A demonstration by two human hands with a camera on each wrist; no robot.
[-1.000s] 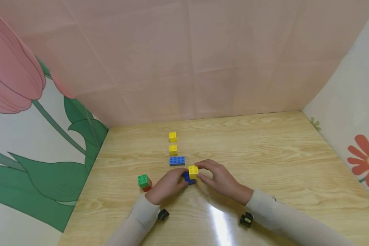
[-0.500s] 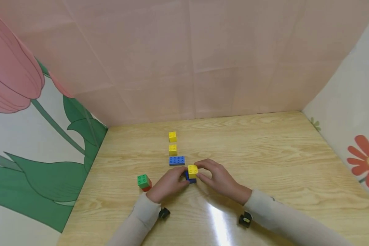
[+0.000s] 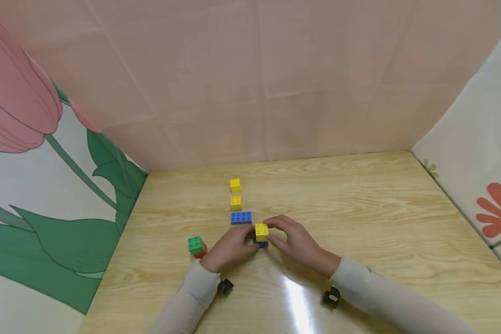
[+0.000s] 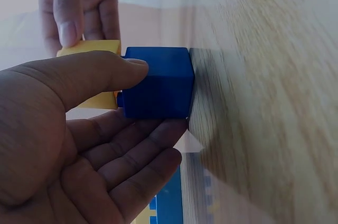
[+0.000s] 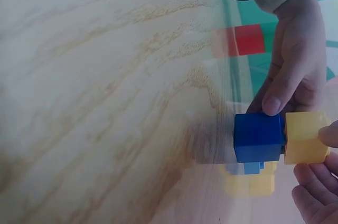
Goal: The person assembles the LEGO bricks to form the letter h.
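Pinching yellow brick: right hand, thumb and fingertips grasping its sides.
Blue brick: against the yellow, between thumb and fingers of the gripping left hand.
Studs: might jam if right fingers press crookedly.
Longer blue brick: just beyond left fingertips.

A yellow plastic block sits on a blue plastic block between the hands. Behind lies a long blue plastic brick, then two yellow plastic cubes. Farther left, a green plastic block sits on a red plastic block.
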